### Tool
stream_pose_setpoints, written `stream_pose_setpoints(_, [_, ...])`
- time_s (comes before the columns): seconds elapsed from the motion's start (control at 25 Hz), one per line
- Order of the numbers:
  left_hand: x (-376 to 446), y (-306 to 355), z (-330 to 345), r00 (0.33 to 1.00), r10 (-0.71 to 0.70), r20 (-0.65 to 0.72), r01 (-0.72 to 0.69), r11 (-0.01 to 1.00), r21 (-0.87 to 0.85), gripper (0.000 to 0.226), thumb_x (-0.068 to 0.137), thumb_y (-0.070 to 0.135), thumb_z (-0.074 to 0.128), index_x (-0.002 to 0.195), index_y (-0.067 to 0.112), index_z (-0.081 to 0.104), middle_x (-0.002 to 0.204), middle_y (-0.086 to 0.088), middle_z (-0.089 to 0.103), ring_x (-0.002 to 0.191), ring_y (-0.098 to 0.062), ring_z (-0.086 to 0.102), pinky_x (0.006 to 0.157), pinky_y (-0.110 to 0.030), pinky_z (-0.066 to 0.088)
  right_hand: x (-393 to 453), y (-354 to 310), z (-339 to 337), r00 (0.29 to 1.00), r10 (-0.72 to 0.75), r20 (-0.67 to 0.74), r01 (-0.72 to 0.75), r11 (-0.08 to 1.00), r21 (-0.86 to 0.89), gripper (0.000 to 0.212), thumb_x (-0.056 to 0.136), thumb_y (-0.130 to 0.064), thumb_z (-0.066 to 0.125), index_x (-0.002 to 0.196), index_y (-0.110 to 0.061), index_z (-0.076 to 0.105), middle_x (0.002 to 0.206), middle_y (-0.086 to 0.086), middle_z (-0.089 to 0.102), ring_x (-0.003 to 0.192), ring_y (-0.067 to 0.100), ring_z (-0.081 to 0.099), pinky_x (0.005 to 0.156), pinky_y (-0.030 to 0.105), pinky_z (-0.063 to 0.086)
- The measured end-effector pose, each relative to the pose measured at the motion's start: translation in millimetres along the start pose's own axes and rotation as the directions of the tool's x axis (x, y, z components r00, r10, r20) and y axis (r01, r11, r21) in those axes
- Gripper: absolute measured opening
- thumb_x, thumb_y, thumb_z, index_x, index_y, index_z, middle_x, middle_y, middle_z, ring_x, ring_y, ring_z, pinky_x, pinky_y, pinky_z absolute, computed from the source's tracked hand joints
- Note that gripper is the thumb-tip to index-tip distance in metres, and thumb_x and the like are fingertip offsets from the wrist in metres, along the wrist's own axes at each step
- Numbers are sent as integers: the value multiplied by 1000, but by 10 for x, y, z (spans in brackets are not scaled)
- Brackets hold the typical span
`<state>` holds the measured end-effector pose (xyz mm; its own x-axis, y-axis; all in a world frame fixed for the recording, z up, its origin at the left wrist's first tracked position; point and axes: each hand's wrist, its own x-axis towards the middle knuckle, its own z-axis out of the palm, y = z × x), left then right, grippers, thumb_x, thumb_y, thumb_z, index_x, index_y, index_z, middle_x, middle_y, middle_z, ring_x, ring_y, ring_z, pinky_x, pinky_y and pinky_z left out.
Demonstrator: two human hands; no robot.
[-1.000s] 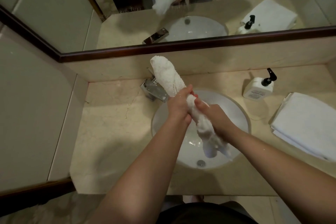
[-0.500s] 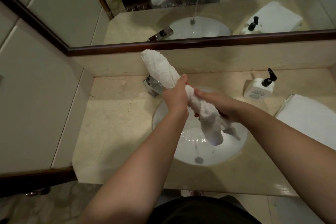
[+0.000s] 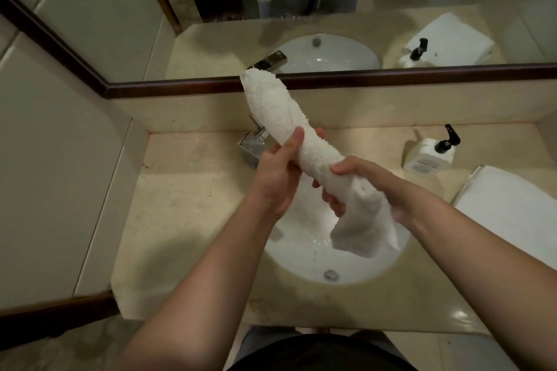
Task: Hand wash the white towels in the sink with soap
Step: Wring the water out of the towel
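Already wet and rolled, the white terry towel (image 3: 304, 144) was held above the round white sink (image 3: 304, 262), left hand (image 3: 278, 173) and right hand (image 3: 358, 179) gripping it, apparently mid-wring; folded white towels (image 3: 509, 211) beside the sink looked unwashed.

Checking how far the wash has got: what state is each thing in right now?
rolled towel: twisted, held above the sink
left hand: grips the towel
right hand: grips the towel
sink: wet, drain open
faucet: off
soap bottle: upright on the counter
folded towel: lies folded, untouched
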<state>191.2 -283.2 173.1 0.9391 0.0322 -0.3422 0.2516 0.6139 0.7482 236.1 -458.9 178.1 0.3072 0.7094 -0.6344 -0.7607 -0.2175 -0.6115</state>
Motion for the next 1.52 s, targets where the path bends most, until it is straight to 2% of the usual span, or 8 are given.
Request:
stream_pose_setpoints(0.16, [58,30,-25,985,-39,166,60,991,-123,47,69,50,83,100,18,68,82,1,63,76,-19,65,61,-34,52,17,-22,134,974,133,184,-155,982,111,44,66,-42,77,90,-6,71,73,9,57,59,16,56,57,24,50])
stream_pose_setpoints(0.32, [70,153,96,993,-122,-9,121,991,-60,34,90,25,58,59,19,69,67,3,67,65,-13,65,73,-34,48,94,-11,373,998,-27,-60,36,986,161,60,83,-68,59,98,-11,69,73,9,60,57,19,56,52,27,50])
stream_pose_setpoints(0.56, [249,-14,135,893,-171,-417,128,983,-130,30,87,6,65,58,9,54,51,-2,51,45,-15,52,53,-26,50,391,208,508,757,-443,-481,227,868,-442,54,87,-72,28,88,-35,68,62,2,68,57,6,65,63,21,48])
stream_pose_setpoints(0.84, [216,-162,227,759,-63,-648,73,997,-11,24,76,2,66,55,6,55,44,-1,55,45,-18,52,48,-23,46,590,453,349,597,-658,-459,238,691,-682,67,93,-61,25,67,-13,63,64,8,63,64,20,60,65,40,46])
stream_pose_setpoints(1.04, [296,-253,171,694,-159,-702,113,987,-112,17,72,4,65,59,6,54,51,-4,56,44,-19,52,50,-25,48,609,444,328,614,-650,-447,128,642,-756,73,101,-56,23,96,-1,71,81,14,70,81,30,64,77,46,49])
stream_pose_setpoints(1.28, [253,-249,197,763,-198,-615,62,970,-235,21,75,25,75,77,7,64,70,-5,67,61,-21,65,64,-31,56,440,335,402,571,-684,-454,123,618,-776,66,88,-71,21,80,-26,68,77,0,69,78,21,66,71,37,51])
stream_pose_setpoints(1.44, [129,-363,328,830,-303,-468,203,946,-252,96,40,68,89,114,11,65,103,-8,74,94,-26,73,87,-43,58,302,130,490,566,-704,-430,85,568,-819,65,99,-64,15,95,-19,62,86,-2,64,87,22,62,80,41,50])
stream_pose_setpoints(1.52, [77,-378,371,875,-284,-391,230,956,-180,74,56,63,87,102,9,68,96,-9,70,90,-22,71,84,-36,58,268,82,508,583,-695,-421,94,573,-814,55,102,-55,18,92,-20,59,82,-4,59,85,20,60,78,34,46])
